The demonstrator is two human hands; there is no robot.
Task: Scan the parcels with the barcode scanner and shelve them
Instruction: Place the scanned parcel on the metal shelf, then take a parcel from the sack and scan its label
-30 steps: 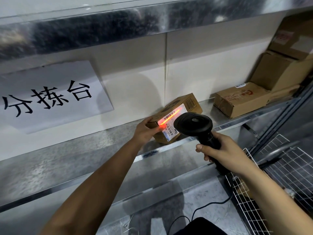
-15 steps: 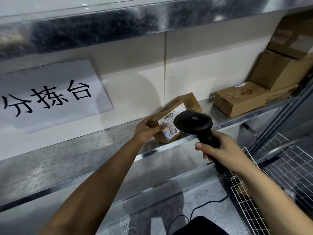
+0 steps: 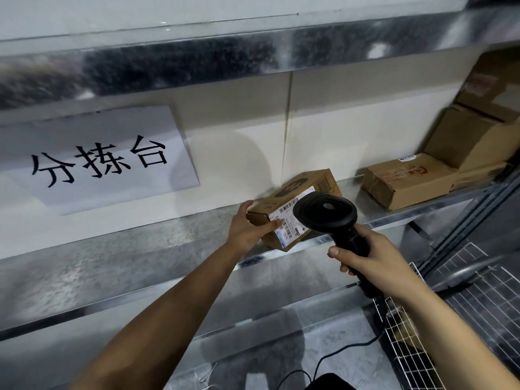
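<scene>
Parcel: small cardboard box point(image 3: 298, 205) at frame centre, resting on the front edge of the metal shelf point(image 3: 118, 249), its white barcode label point(image 3: 287, 222) facing the camera.
Left hand: left hand point(image 3: 249, 226) grips the box's near left end, thumb across the label edge, fingers over the top corner.
Right hand: right hand point(image 3: 374, 263), just right of and below the box, is wrapped round the handle of the black barcode scanner point(image 3: 326, 213), whose head overlaps the label's right part.
Progress: no scan beam shows on the label, so I cannot tell whether this box is scanned; it already sits on the shelf but is not released.
Shelved: three more boxes point(image 3: 408, 181) sit stacked at the shelf's right end.
Surroundings: a wire basket point(image 3: 484, 294) lower right; a printed sign point(image 3: 98, 161) upper left.
</scene>
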